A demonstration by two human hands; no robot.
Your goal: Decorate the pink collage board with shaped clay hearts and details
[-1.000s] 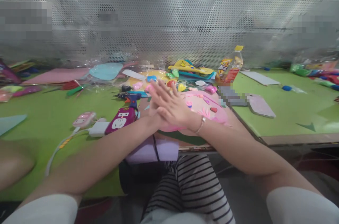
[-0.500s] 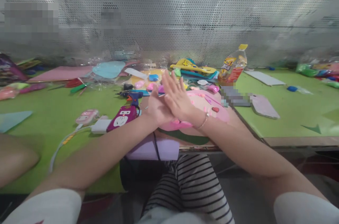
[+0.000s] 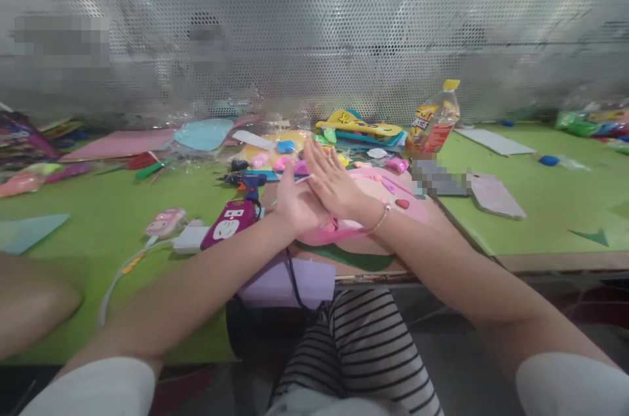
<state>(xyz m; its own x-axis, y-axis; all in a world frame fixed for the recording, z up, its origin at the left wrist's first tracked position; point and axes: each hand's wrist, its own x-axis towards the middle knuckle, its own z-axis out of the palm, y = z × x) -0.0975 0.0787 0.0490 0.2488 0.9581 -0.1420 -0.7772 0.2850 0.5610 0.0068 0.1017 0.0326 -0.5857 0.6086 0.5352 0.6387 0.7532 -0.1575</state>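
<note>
My left hand (image 3: pixel 295 208) is palm up over the table, with its fingers stretched out. My right hand (image 3: pixel 334 190) lies flat across it, fingers straight, with a bracelet at the wrist. A thin pale pink strand of clay (image 3: pixel 303 179) shows at the edge between the two palms; the rest of it is hidden. Below the hands lies a pink craft shape (image 3: pixel 413 208) with small coloured pieces on it, including a red piece (image 3: pixel 401 204). A dark green shape (image 3: pixel 361 257) pokes out under its near edge.
Left of the hands are a blue glue gun (image 3: pixel 253 183), a purple device (image 3: pixel 230 223) and a white plug with cable (image 3: pixel 188 239). Behind stand clay packets (image 3: pixel 285 146), a yellow cutout (image 3: pixel 361 124) and a bottle (image 3: pixel 435 121). A phone (image 3: pixel 497 195) lies right. Another person's arm (image 3: pixel 37 304) rests left.
My right hand has slid slightly across my left palm, and the pale strand now shows between them. The view has shifted a little.
</note>
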